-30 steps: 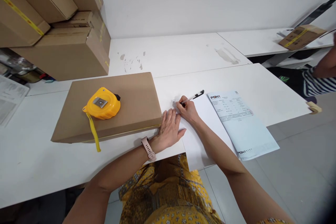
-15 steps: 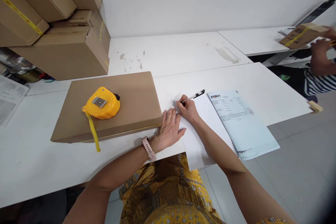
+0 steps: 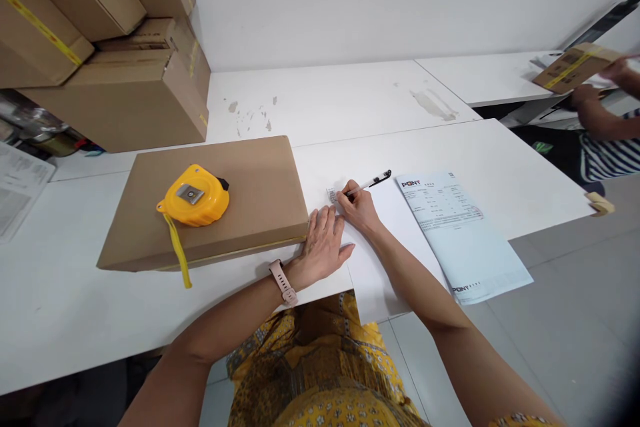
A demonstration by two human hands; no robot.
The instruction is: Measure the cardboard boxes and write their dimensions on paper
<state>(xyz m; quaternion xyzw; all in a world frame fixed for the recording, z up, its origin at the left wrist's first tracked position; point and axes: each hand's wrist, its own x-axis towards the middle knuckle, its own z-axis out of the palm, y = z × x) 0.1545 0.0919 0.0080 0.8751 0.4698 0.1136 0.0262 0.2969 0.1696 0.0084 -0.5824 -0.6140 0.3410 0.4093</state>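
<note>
The right hand (image 3: 357, 208) is closed around a pen (image 3: 370, 183), its tip down on a small printed slip (image 3: 331, 195) just ahead of the knuckles. The left hand (image 3: 323, 247) lies open and flat just beside it, palm down, fingertips near the slip and its outer edge against the corner of a flat cardboard box (image 3: 250, 193). Compared with a second ago, neither hand has shifted more than a hair, so the writing goes on in the same spot.

On the box, further left of the left hand, sits a yellow tape measure (image 3: 194, 197). Right of the right hand lies a printed form (image 3: 460, 233), overhanging the counter (image 3: 75, 307). Far to the right, a co-worker's arm (image 3: 597, 117) has moved, and now reaches to a small carton (image 3: 570, 67).
</note>
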